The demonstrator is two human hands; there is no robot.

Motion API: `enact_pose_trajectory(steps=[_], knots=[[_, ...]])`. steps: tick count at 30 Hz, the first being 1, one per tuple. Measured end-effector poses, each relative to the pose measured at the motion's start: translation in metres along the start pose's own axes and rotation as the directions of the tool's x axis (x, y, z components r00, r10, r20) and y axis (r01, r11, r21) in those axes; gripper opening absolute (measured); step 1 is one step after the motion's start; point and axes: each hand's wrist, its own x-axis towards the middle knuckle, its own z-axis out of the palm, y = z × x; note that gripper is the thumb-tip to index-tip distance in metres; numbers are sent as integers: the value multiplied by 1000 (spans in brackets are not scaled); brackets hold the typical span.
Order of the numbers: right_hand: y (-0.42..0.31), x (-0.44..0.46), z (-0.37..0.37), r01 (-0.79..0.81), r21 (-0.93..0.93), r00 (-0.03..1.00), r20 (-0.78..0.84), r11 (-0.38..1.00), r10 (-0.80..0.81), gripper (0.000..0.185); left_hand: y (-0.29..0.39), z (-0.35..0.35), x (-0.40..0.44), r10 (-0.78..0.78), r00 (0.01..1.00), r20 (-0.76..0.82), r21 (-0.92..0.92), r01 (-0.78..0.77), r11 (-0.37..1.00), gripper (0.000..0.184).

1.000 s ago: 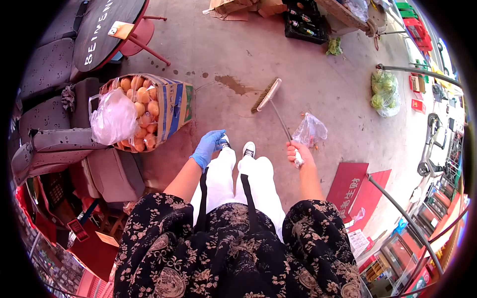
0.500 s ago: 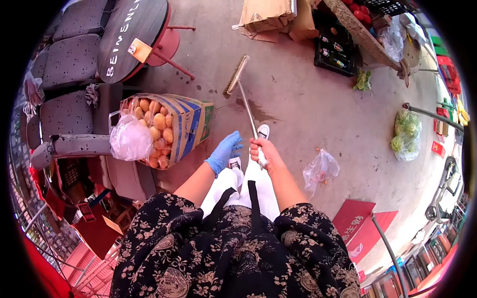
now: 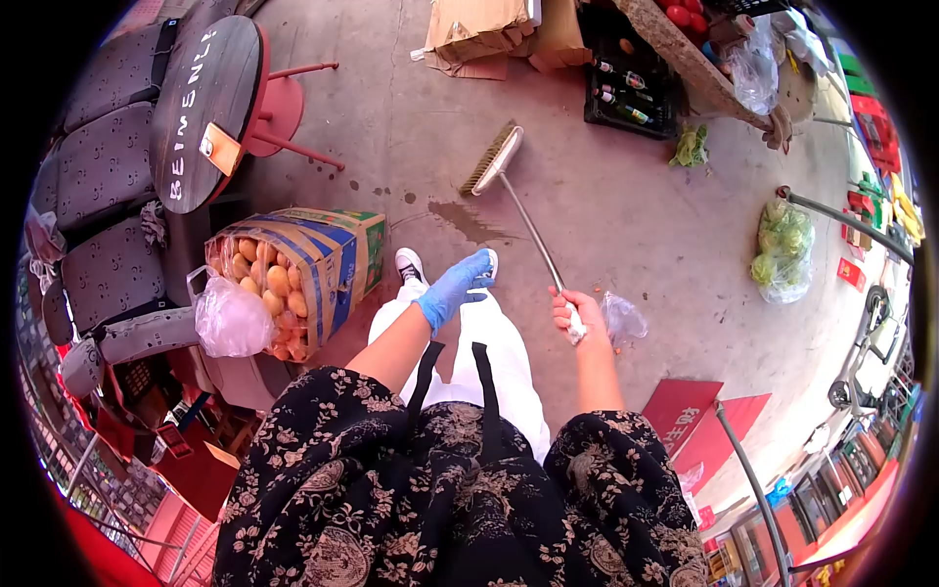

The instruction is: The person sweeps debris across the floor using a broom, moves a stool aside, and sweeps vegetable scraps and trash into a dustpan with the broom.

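My right hand (image 3: pixel 581 315) is closed round the end of a broom's metal handle, where some whitish wrapping shows. The broom (image 3: pixel 529 227) slants away over the concrete floor, its white head and yellowish bristles ahead of my feet. A dark wet patch (image 3: pixel 468 222) marks the floor just short of the bristles. My left hand (image 3: pixel 457 287), in a blue glove, hangs in front of my legs with nothing in it, its fingers stretched out. Beyond my right hand lies a crumpled clear plastic bag (image 3: pixel 623 318).
At left are a box of round orange-brown produce (image 3: pixel 342 256), a pink-white plastic bag (image 3: pixel 233 316), a round table (image 3: pixel 210 117) and grey seats (image 3: pixel 112 196). Flattened cardboard (image 3: pixel 474 29) and a black crate of bottles (image 3: pixel 631 98) lie ahead. Bagged green vegetables (image 3: pixel 784 249) sit at right.
My right hand has swung right with the broom, and the broom head has turned and shifted right. My left hand stays before my legs. My feet and the whole view have shifted.
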Motion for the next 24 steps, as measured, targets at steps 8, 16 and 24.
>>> enact_pose_trajectory(steps=[8, 16, 24], knots=[[18, -30, 67, 217, -97, 955, -183, 971, -232, 11, 26, 24, 1, -5, 997, 81, 140, -7, 990, 74], [59, 19, 201, 155, -323, 985, -19, 934, -170, 9, 115, -56, -23, 67, 998, -11, 49, -66, 997, 66], [91, 178, 382, -30, -559, 974, 171, 829, 150, 11, 208, -183, -34, 183, 969, -164, -59, -195, 979, 65]])
